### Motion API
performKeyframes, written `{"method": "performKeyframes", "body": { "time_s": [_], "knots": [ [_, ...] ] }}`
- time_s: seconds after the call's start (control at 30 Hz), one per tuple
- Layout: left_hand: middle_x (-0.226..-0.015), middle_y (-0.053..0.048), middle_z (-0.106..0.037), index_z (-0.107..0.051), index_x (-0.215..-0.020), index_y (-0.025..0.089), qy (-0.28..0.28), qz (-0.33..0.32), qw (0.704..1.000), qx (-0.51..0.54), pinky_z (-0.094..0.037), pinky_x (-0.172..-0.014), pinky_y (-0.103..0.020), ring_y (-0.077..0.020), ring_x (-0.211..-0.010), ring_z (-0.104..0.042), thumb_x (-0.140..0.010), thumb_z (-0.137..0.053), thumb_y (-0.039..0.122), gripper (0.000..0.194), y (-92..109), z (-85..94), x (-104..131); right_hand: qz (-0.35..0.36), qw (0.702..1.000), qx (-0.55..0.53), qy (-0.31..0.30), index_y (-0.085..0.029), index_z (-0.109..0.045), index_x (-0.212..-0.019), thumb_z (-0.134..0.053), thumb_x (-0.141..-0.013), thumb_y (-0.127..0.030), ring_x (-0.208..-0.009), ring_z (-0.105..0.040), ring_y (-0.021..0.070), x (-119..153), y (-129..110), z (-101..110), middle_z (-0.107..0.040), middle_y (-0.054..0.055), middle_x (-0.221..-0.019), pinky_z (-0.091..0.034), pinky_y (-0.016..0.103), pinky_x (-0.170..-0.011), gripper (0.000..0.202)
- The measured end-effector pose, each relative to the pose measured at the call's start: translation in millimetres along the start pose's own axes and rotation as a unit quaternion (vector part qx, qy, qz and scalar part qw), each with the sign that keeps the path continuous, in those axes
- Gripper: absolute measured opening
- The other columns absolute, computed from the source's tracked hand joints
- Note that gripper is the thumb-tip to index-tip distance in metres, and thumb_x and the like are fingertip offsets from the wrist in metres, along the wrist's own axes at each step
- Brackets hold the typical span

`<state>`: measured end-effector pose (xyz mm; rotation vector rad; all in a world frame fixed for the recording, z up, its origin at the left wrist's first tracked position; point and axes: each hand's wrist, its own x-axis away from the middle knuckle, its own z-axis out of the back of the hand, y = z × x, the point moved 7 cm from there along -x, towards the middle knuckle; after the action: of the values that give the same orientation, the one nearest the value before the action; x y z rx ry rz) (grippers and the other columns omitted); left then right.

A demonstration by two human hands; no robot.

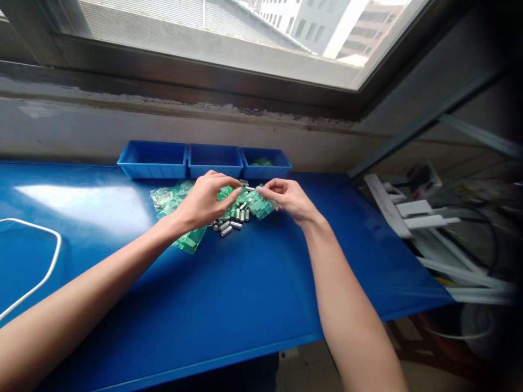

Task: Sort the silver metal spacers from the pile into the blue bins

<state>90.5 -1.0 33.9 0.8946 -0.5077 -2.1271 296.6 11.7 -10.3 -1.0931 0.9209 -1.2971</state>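
Observation:
My right hand [291,199] pinches a small green see-through plastic bag [261,206] by its upper edge, between thumb and fingers. What lies inside the bag is too small to tell. To its left, my left hand [209,197] hovers over the pile with thumb and forefinger apart and nothing visible between them. Below the hands, short metal cylinders [226,231], silver with dark sides, lie loose on the blue table. More green plastic bags [192,239] are spread under and left of my left hand, partly hidden by it.
Three blue bins stand in a row against the wall: a left bin [153,170], a middle bin [214,158] and a right bin [267,170] with green bags inside. A white cable [57,247] curves over the table [229,316] at left. A metal frame [461,280] stands at right.

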Motion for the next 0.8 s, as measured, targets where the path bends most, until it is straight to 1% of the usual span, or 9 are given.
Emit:
{"method": "performKeyframes", "body": {
  "time_s": [0.13,0.27,0.37,0.43,0.53,0.6,0.67,0.73,0.8],
  "knots": [
    [-0.105,-0.006,-0.079,-0.079,-0.104,0.019,0.014,0.009,1.000,-0.002,-0.050,-0.082,-0.034,-0.0227,-0.092,-0.066,-0.096,-0.060,0.047,0.035,1,0.2,0,0.012,0.995,-0.103,0.003,-0.018,-0.064,-0.080,-0.088,-0.067,-0.056,-0.046,-0.039,0.0043,6,-14,-7,-0.059,-0.005,-0.065,-0.029,0.019,-0.038,0.047],
    [-0.098,-0.007,-0.079,-0.079,-0.097,0.019,0.028,0.020,0.999,0.013,-0.049,-0.076,-0.031,-0.0210,-0.084,-0.066,-0.093,-0.064,0.053,0.037,2,0.1,1,0.017,0.985,-0.163,-0.047,-0.020,-0.064,-0.081,-0.089,-0.067,-0.052,-0.047,-0.046,0.0062,8,-19,-25,-0.060,-0.006,-0.064,-0.039,0.020,-0.041,0.043],
    [-0.089,-0.005,-0.078,-0.077,-0.089,0.019,0.032,0.030,0.998,0.033,-0.047,-0.070,-0.029,-0.0183,-0.076,-0.063,-0.094,-0.063,0.052,0.037,1,1.1,1,0.019,0.980,-0.185,-0.069,-0.019,-0.070,-0.084,-0.090,-0.068,-0.048,-0.052,-0.053,0.0074,7,-17,-31,-0.065,-0.003,-0.069,-0.045,0.021,-0.047,0.038],
    [-0.086,-0.005,-0.077,-0.076,-0.087,0.018,0.037,0.047,0.997,0.043,-0.046,-0.069,-0.029,-0.0179,-0.074,-0.063,-0.094,-0.063,0.054,0.038,-1,2.5,1,0.023,0.980,-0.183,-0.070,-0.018,-0.074,-0.087,-0.090,-0.068,-0.044,-0.054,-0.055,0.0071,7,-16,-30,-0.068,-0.002,-0.073,-0.046,0.021,-0.049,0.036],
    [-0.088,-0.005,-0.078,-0.077,-0.088,0.018,0.047,0.068,0.996,0.043,-0.047,-0.069,-0.030,-0.0190,-0.077,-0.065,-0.092,-0.064,0.056,0.041,-5,4.8,1,0.021,0.985,-0.164,-0.057,-0.016,-0.078,-0.086,-0.092,-0.066,-0.041,-0.053,-0.055,0.0067,5,-13,-26,-0.068,-0.001,-0.069,-0.045,0.021,-0.050,0.035],
    [-0.095,-0.007,-0.078,-0.078,-0.096,0.018,0.057,0.067,0.996,0.034,-0.049,-0.073,-0.030,-0.0205,-0.083,-0.067,-0.092,-0.064,0.056,0.040,-5,7.2,0,0.013,0.986,-0.161,-0.036,-0.015,-0.079,-0.085,-0.092,-0.065,-0.039,-0.053,-0.055,0.0065,2,-9,-22,-0.068,-0.001,-0.066,-0.045,0.020,-0.049,0.034],
    [-0.102,-0.007,-0.078,-0.076,-0.108,0.018,0.072,0.055,0.996,0.014,-0.050,-0.079,-0.032,-0.0221,-0.091,-0.067,-0.093,-0.064,0.052,0.039,-4,11.5,-1,0.008,0.982,-0.188,0.023,-0.016,-0.078,-0.083,-0.094,-0.063,-0.037,-0.053,-0.056,0.0061,-3,-4,-14,-0.069,-0.001,-0.067,-0.046,0.019,-0.049,0.033],
    [-0.105,-0.008,-0.077,-0.075,-0.115,0.018,0.083,0.042,0.996,-0.009,-0.051,-0.085,-0.034,-0.0230,-0.096,-0.067,-0.095,-0.063,0.048,0.038,-3,16.8,-2,0.010,0.962,-0.247,0.113,-0.018,-0.077,-0.082,-0.095,-0.061,-0.035,-0.057,-0.062,0.0066,-7,3,-3,-0.072,-0.002,-0.072,-0.052,0.017,-0.053,0.032],
    [-0.106,-0.008,-0.077,-0.074,-0.117,0.018,0.086,0.034,0.995,-0.025,-0.051,-0.089,-0.036,-0.0238,-0.099,-0.067,-0.095,-0.063,0.047,0.038,-4,21.2,-3,0.014,0.936,-0.310,0.167,-0.020,-0.076,-0.084,-0.094,-0.062,-0.031,-0.071,-0.071,0.0091,-10,9,3,-0.076,-0.001,-0.083,-0.058,0.016,-0.064,0.030]
  ]
}}
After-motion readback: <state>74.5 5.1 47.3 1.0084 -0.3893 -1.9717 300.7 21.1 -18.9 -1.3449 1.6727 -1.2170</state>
